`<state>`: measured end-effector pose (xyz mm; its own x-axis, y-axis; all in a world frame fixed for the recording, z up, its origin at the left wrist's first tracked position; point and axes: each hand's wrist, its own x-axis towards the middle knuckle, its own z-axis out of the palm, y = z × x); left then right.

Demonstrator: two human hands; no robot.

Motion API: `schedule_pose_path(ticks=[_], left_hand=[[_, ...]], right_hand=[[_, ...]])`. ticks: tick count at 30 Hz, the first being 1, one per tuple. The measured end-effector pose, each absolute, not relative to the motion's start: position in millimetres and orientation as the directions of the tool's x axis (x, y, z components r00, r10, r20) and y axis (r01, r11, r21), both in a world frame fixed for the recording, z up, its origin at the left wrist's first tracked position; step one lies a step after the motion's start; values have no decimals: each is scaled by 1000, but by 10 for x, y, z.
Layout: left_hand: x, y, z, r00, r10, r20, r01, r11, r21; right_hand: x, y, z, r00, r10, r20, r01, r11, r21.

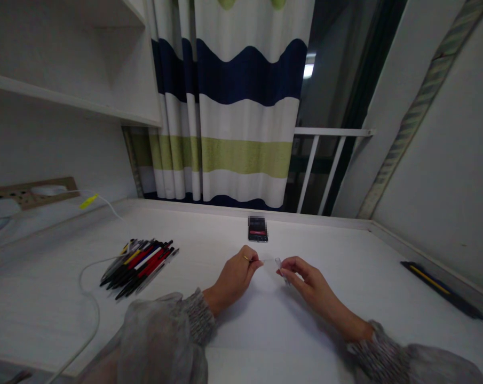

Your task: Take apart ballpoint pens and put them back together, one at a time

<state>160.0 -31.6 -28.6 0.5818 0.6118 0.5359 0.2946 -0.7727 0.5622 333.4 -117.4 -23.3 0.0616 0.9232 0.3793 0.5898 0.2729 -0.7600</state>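
Note:
Both of my hands rest on the white desk [289, 330], close together near its middle. My left hand [235, 276] is closed in a pinch with a ring on one finger; what its fingertips hold is too small to make out. My right hand [305, 277] is closed on a small clear pen part [280, 266], whose tip points toward the left hand. A narrow gap lies between the two hands. A pile of several pens [139, 264], black, red and yellow, lies to the left of my left hand.
A phone [258, 229] lies flat just beyond my hands. A white cable [89, 298] loops along the left side toward a power strip [29, 194]. A dark pen case [441, 288] lies by the right wall. A striped curtain [233, 106] hangs behind the desk.

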Motion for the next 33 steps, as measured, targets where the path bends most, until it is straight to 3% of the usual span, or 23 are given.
schedule_pose_path(ticks=[10, 14, 17, 25, 29, 33], left_hand=[[1583, -277, -292, 605, 496, 623, 301, -866, 399], [1587, -260, -296, 645, 468, 604, 323, -883, 340], [1597, -250, -335, 681, 459, 571, 283, -884, 373], [1610, -274, -406, 725, 481, 492, 222, -840, 495], [1626, -298, -402, 763, 446, 467, 208, -854, 476], [1625, -312, -393, 758, 451, 470, 208, -852, 481]], right_hand=[[3342, -1191, -202, 43, 897, 440, 697, 288, -656], [3351, -1197, -206, -25, 847, 531, 815, 325, -480], [3361, -1196, -227, -106, 811, 575, 874, 352, -336], [3355, -1180, -315, -195, 819, 539, 913, 353, -205], [3318, -1180, -319, -231, 849, 475, 922, 347, -171], [3295, -1185, -304, -239, 859, 453, 906, 365, -214]])
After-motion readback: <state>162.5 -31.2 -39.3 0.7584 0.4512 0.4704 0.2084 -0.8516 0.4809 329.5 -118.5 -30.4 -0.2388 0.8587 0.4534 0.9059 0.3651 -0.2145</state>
